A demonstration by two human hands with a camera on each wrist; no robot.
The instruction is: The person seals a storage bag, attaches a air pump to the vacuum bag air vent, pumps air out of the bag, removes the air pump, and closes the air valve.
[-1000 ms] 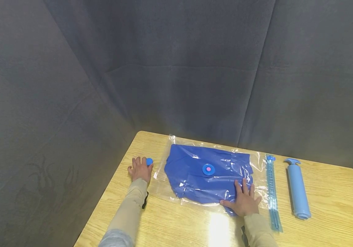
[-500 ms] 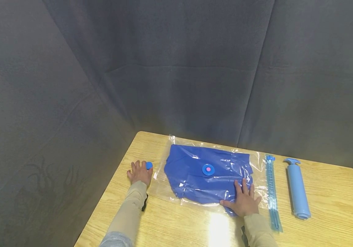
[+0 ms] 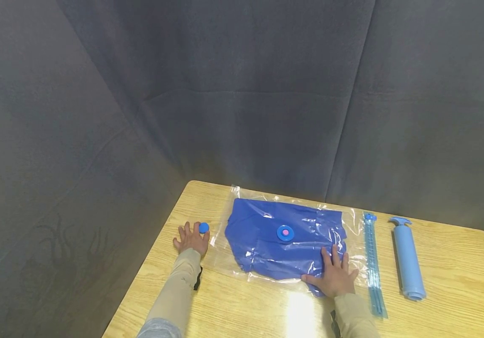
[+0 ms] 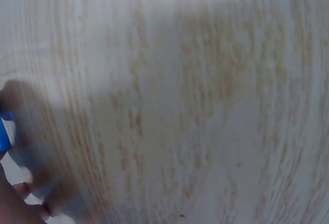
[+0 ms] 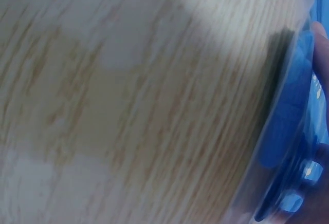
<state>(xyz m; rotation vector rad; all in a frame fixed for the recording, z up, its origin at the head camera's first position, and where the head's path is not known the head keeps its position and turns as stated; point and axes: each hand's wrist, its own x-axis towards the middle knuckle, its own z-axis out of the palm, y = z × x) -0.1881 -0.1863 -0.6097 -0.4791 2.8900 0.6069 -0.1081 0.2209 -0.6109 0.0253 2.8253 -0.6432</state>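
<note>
A clear plastic vacuum storage bag [image 3: 221,244] lies flat on the table with folded blue cloth [image 3: 263,253] inside. On its upper face is a round blue valve [image 3: 285,233] with a pink centre. My right hand [image 3: 336,278] rests on the bag's near right part, fingers spread; part of it shows at the right edge of the right wrist view. Left of the bag, my left hand [image 3: 193,239] is low over the table and holds a small round blue cap [image 3: 204,227] between thumb and index finger. Only a sliver of the cap enters the left wrist view.
A light blue hand pump [image 3: 409,260] with a T-handle lies to the right of the bag. A light blue zip strip [image 3: 373,263] with a blue slider [image 3: 370,216] runs along the bag's right end. Dark grey curtain [image 3: 242,117] hangs behind the wooden table [image 3: 457,263].
Within the last second my left hand and the blue cap have shifted slightly nearer to me, then stayed about still. The right hand, bag and pump have kept their places.
</note>
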